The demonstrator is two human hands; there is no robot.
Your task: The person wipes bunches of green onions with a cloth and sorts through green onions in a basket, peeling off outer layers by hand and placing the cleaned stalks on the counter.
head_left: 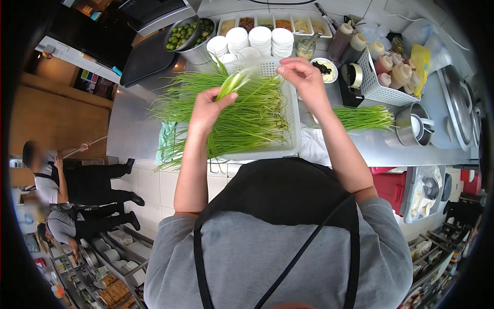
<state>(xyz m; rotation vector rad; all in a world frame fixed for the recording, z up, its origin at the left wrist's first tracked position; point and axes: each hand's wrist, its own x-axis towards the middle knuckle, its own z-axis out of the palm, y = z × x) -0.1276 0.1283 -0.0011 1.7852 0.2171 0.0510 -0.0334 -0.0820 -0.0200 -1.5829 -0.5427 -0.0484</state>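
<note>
My left hand (pixel 208 108) is closed round a small bunch of green onions (pixel 237 85), pale stem ends pointing up and right. Those ends are smeared by motion. My right hand (pixel 304 80) is raised to the right of them, thumb and fingertips brought close together; whatever they pinch is too small or blurred to make out. Under both hands, many more green onions (pixel 242 129) lie across a white perforated tray (pixel 292 116), their long leaves hanging over its left side.
Behind the tray stand stacked white cups (pixel 261 38) and a bowl of limes (pixel 183 37). To the right are another pile of green onions (pixel 363 117), a basket of squeeze bottles (pixel 378 85) and a metal pot (pixel 409 126). Two people (pixel 77 180) stand at the left.
</note>
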